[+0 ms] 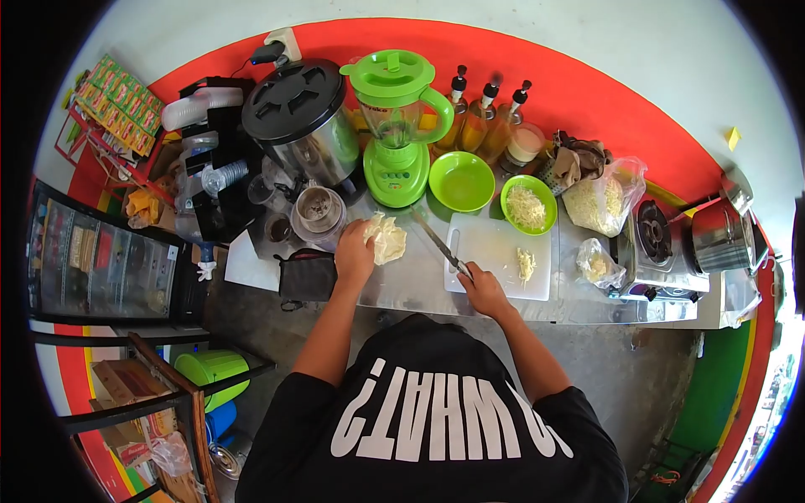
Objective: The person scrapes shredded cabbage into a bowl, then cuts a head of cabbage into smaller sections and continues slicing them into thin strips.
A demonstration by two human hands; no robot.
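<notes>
My left hand [355,250] has its fingers closed on the left edge of a pale, crumpled piece of cabbage [388,241], over the metal counter. In my right hand [484,288] is a knife [438,243], held by its handle, with the blade angled up and left toward the cabbage. The white cutting board [495,239] lies beside the knife, with a small heap of pale shreds [526,265] on its right part. A green bowl of similar shreds [527,208] overlaps the board's upper right corner. A second green bowl [461,182] stands behind the board.
A green blender [398,126] and a steel container with black lid [302,117] stand at the back. Pump bottles [476,117] line the wall. Right are a bag of shreds [605,201] and a gas stove [658,251]. A black pouch [307,275] lies left of my left hand.
</notes>
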